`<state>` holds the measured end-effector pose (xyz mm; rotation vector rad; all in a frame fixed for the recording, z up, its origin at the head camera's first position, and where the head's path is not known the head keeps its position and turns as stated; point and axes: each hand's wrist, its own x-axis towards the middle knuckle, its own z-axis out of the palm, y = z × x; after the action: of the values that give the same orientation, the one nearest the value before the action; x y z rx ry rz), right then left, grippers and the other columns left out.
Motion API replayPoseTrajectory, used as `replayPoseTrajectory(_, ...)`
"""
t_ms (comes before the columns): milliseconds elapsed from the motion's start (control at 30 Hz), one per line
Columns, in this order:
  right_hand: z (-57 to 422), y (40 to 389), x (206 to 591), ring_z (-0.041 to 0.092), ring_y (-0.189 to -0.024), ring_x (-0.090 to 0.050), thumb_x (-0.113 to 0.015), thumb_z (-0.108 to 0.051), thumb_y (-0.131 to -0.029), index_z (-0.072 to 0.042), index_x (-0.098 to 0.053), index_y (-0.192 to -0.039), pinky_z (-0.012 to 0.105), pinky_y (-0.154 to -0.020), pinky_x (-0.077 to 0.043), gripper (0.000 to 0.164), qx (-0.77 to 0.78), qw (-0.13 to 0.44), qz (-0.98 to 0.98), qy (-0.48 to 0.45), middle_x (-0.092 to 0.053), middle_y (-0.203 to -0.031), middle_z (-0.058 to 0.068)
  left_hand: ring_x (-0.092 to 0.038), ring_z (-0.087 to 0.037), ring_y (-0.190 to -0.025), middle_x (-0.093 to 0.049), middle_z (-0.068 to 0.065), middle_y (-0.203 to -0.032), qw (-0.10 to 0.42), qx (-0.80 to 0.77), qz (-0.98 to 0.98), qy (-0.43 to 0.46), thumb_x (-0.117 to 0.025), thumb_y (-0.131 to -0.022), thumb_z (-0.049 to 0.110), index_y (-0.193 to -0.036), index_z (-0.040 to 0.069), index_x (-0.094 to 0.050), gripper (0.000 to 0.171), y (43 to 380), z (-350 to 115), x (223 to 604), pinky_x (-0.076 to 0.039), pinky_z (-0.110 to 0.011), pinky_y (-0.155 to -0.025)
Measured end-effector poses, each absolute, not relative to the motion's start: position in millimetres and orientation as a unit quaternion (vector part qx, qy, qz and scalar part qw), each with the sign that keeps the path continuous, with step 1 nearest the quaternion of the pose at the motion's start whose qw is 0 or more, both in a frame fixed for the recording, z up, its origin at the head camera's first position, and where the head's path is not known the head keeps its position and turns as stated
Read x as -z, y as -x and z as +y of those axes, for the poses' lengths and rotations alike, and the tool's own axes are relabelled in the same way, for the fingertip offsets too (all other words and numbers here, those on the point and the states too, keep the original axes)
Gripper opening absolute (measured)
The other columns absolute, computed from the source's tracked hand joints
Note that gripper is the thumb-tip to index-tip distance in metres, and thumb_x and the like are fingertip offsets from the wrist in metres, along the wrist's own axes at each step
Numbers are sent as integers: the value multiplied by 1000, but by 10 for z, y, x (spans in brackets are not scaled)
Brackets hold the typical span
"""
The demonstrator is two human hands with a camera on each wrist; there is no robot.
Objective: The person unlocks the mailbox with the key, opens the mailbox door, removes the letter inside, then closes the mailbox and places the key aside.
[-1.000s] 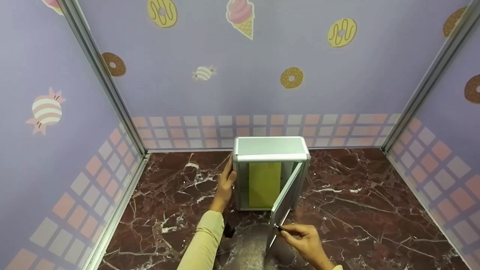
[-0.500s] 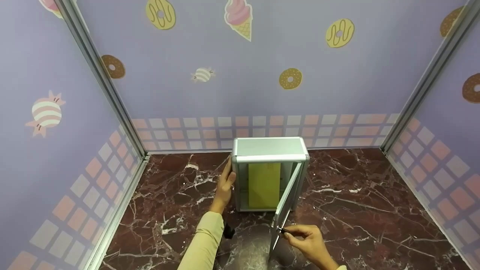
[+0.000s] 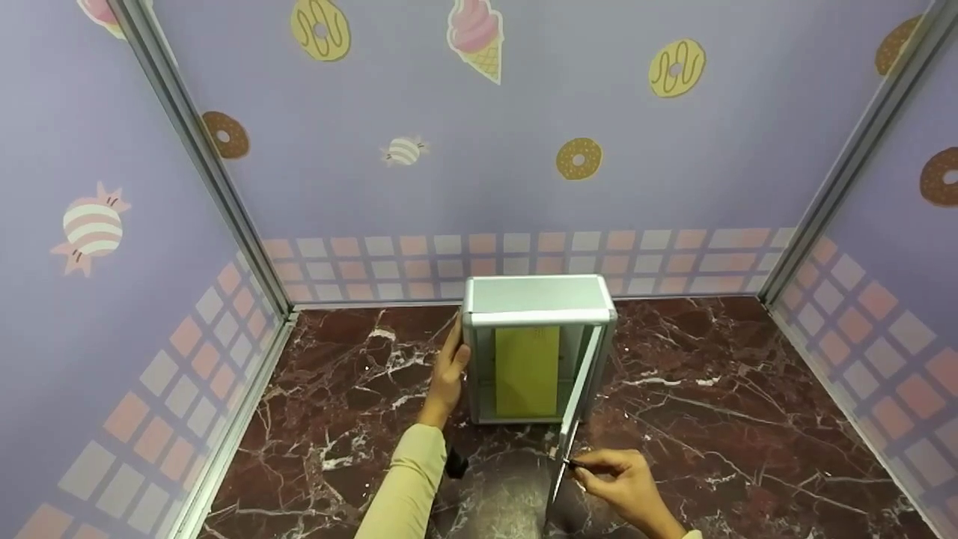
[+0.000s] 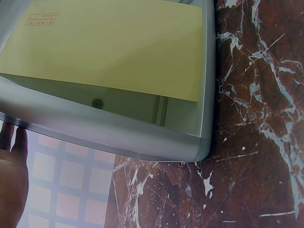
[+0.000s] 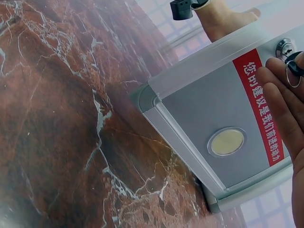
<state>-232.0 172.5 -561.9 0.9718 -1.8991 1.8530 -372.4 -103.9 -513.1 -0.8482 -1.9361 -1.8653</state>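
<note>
A silver metal box stands upright on the table, its door swung out on the right side. Inside leans a yellow envelope; the left wrist view shows small red print on it. My left hand rests along the box's left side, fingers extended against it. Between thumb and fingers, my right hand pinches a black-headed key at the door's lock. A red strip with white characters and an oval window mark the door's outer face.
The dark red marbled table has white veins. Behind the box rises a purple wall with sweets printed on it, and side walls with metal posts flank the table. A black wrist camera sits under my left sleeve.
The door has swung wider, its free edge shifting to the right. My right hand has moved slightly right with it, still pinching the key. The left hand and box stay put.
</note>
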Motion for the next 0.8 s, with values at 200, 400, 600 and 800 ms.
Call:
replayPoseTrajectory(200,1803,2375,5828,24,-73,-72,-64,27,-77,5,-74,-94,33,-58,-58,29,-654,147,-664,-332,-72,-85,19,-16,-36,-144,-19,-25,-156,163,656,-674,298,-40,-105,9,-152,-9,-17,56,3815,-1047,5259,-16,-42,-116)
replayPoseTrajectory(400,1803,2340,5757,29,-69,-71,-62,30,-75,8,-72,-92,30,-59,-58,30,-651,152,-666,-331,-71,-82,20,-15,-42,-143,-18,-28,-155,156,653,-680,294,-38,-102,0,-151,-11,-17,54,3738,-1046,5154,-16,-50,-115)
replayPoseTrajectory(600,1792,2268,5563,27,-69,-71,-61,32,-73,11,-69,-89,30,-61,-58,28,-644,168,-661,-347,-69,-79,23,-14,-45,-142,-17,-29,-155,152,649,-690,282,-39,-103,3,-150,-13,-17,54,3711,-1041,5124,-16,-52,-114)
replayPoseTrajectory(800,1816,2240,5542,26,-67,-71,-60,33,-72,11,-69,-89,25,-61,-57,30,-645,172,-664,-339,-69,-78,22,-15,-45,-142,-18,-29,-155,153,655,-685,279,-39,-102,1,-150,-12,-18,54,3710,-1040,5134,-15,-50,-115)
